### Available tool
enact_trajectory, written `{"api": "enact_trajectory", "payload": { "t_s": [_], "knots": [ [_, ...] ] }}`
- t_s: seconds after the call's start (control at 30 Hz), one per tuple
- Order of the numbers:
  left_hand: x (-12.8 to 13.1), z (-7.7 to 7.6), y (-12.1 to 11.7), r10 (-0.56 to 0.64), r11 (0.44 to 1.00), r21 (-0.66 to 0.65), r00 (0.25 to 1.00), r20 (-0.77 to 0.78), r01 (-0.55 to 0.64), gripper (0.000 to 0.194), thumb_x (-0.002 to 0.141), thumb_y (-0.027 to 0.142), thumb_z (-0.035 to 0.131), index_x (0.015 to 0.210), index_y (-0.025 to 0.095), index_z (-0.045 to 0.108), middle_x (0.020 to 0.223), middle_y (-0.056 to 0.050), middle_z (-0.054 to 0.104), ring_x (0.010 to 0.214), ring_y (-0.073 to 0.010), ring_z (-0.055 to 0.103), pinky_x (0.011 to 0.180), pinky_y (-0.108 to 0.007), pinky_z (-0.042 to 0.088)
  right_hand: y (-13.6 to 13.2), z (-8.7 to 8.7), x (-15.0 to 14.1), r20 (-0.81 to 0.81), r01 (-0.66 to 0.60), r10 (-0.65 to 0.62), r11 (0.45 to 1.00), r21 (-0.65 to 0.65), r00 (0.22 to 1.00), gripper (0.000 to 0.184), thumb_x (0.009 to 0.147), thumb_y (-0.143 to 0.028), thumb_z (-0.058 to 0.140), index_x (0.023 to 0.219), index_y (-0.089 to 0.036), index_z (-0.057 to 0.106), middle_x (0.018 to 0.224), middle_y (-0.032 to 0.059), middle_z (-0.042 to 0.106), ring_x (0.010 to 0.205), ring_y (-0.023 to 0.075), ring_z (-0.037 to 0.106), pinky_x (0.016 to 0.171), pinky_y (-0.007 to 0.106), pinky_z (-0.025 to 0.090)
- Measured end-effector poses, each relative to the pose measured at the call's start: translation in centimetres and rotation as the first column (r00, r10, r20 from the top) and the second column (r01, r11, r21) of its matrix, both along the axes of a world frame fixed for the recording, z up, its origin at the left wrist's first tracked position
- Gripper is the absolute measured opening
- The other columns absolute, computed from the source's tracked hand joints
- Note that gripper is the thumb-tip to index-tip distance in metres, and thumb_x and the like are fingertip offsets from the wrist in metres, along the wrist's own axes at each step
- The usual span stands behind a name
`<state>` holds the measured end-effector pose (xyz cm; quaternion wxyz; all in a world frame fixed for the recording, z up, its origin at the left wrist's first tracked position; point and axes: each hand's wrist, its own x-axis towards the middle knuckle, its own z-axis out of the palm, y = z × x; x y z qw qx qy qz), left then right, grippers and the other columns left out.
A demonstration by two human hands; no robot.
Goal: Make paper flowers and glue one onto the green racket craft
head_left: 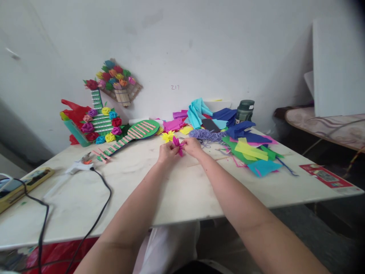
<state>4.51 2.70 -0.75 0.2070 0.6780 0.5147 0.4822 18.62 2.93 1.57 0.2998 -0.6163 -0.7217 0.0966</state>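
Observation:
Both my hands meet over the middle of a white table (pixel 176 190). My left hand (pixel 167 152) and my right hand (pixel 193 147) each pinch a small folded magenta paper piece (pixel 178 145) held between them, fingers closed on it. Just behind it lies a yellow folded paper flower (pixel 168 136). A heap of coloured paper sheets (pixel 242 142), blue, green, yellow, pink and cyan, spreads to the right of my right hand, with a bundle of purple yarn (pixel 205 134) at its near edge.
A white glue gun (pixel 78 166) with a black cord (pixel 97 213) lies at the left. Paper-rose crafts (pixel 104 123) lean against the wall, beside a green paddle shape (pixel 139 131). A dark green flask (pixel 244 110) stands at the back. A red packet (pixel 325 176) lies far right.

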Motion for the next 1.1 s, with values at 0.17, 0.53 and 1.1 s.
{"api": "enact_trajectory", "payload": {
  "t_s": [0.17,0.53,1.1],
  "knots": [
    [-0.2,0.0,-0.1,-0.06,0.998,-0.009,0.997,0.049,0.06,0.021,0.062,0.031,0.062,0.052,0.015,0.052,0.049,0.001,0.057,0.05,-0.0099,0.052,0.048,-0.02,0.037,0.9,-0.5,0.6,-0.284,-0.128,0.097,0.988,-0.092,0.954,0.018,0.065,-0.013,0.056,0.075,-0.015,0.071,0.06,0.001,0.065,0.058,0.0128,0.059,0.057,0.021,0.045],
    [-0.5,0.4,0.0,-0.016,0.999,-0.032,1.0,-0.022,0.015,0.015,0.06,0.023,0.06,0.05,0.015,0.051,0.047,0.002,0.055,0.047,-0.0089,0.051,0.045,-0.018,0.035,0.1,-0.4,0.2,0.07,-0.091,0.084,0.989,0.116,0.994,0.023,0.075,-0.032,0.056,0.091,-0.024,0.07,0.087,0.0041,0.071,0.084,0.0195,0.063,0.072,0.027,0.044],
    [-0.1,0.8,-0.7,-0.007,0.989,0.142,0.987,-0.158,0.029,0.015,0.063,0.02,0.059,0.05,0.015,0.055,0.048,0.003,0.052,0.048,-0.0073,0.043,0.05,-0.02,0.033,0.4,-0.2,0.8,-0.001,-0.134,0.134,0.988,0.078,0.991,0.018,0.072,-0.018,0.055,0.082,-0.015,0.071,0.079,0.0067,0.07,0.077,0.0181,0.063,0.071,0.026,0.045]
  ]
}}
